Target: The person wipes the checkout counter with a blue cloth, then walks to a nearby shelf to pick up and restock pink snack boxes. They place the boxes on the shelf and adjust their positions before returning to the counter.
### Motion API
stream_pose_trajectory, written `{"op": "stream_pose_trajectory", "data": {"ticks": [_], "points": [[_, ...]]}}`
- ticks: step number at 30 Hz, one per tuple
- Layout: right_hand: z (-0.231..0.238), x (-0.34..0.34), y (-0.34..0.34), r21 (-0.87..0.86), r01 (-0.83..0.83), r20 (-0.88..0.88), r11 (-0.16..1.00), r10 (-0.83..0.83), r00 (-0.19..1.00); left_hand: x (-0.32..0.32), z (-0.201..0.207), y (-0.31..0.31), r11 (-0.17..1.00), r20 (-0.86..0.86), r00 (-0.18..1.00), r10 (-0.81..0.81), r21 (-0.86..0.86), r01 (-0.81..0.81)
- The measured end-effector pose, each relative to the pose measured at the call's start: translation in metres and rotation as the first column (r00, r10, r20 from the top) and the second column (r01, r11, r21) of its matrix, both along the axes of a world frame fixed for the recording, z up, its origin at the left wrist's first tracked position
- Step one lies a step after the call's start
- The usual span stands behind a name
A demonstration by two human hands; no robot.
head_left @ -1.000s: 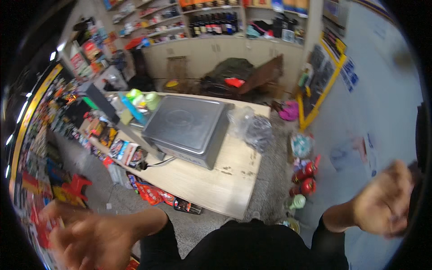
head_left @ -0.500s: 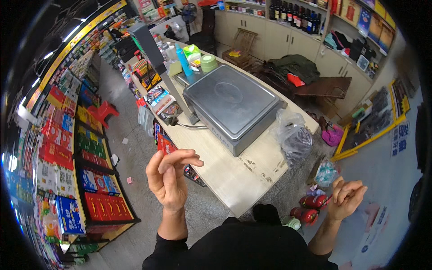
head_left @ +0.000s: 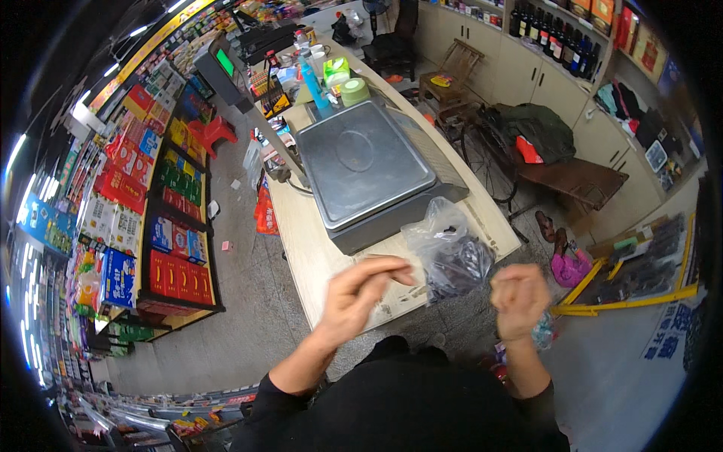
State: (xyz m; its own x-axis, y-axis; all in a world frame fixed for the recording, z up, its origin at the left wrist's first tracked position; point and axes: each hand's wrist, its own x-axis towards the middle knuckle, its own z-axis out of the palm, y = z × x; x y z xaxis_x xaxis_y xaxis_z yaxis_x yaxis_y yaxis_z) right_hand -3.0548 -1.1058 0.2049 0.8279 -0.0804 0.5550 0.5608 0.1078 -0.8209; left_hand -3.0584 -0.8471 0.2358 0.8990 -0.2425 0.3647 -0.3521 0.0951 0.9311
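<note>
Fingers first: those of the left hand (head_left: 361, 290) are stretched forward and drawn loosely together, thumb under the fingertips, with nothing clearly between them; it is a little blurred, so I cannot tell whether they pinch the film of the bag. Those of the right hand (head_left: 518, 297) are curled into a closed fist, and nothing shows inside it.

Beneath both hands lies the long wooden worktop (head_left: 316, 256), running away from the person toward the shelves at the far end. Most of its middle is taken by a grey weighing scale (head_left: 365, 169) with a flat steel pan. Just beside the scale's near right corner, at the worktop's near end, sits a clear plastic bag (head_left: 449, 256) of dark contents, its loose neck standing upward and leaning toward the scale.

The bag lies between the two hands. The left fingertips point at it from its left and nearly touch its lower left side; the right fist sits just off its right side, slightly nearer the person and past the worktop's right edge. By my judgement the left hand is the nearer, and the neck is best reached from above.
</note>
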Motion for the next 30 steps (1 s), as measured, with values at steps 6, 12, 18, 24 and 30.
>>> {"op": "stream_pose_trajectory", "data": {"ticks": [6, 12, 18, 24, 30], "points": [[0.024, 0.05, 0.039, -0.671, 0.328, 0.472, 0.665, 0.041, 0.881, 0.025, -0.055, -0.095, 0.499, -0.271, 0.605, -0.749, -0.831, 0.246], [0.024, 0.112, -0.02, -0.612, 0.618, 0.614, 0.494, -0.196, 0.765, 0.062, -0.046, -0.142, 0.608, -0.288, 0.639, -0.713, -0.709, 0.359], [-0.013, 0.162, -0.048, -0.71, 0.436, 0.552, 0.553, 0.053, 0.832, 0.108, -0.053, -0.156, 0.752, -0.478, 0.697, -0.534, -0.646, 0.133], [-0.036, 0.215, -0.101, -0.773, 0.212, 0.477, 0.598, 0.327, 0.816, 0.156, -0.079, -0.226, 0.928, -0.589, 0.765, -0.26, -0.371, 0.03], [-0.065, 0.297, -0.223, -0.804, -0.056, 0.29, 0.592, 0.472, 0.832, 0.214, -0.088, -0.348, 0.85, -0.745, 0.617, -0.254, -0.476, -0.224]]}}
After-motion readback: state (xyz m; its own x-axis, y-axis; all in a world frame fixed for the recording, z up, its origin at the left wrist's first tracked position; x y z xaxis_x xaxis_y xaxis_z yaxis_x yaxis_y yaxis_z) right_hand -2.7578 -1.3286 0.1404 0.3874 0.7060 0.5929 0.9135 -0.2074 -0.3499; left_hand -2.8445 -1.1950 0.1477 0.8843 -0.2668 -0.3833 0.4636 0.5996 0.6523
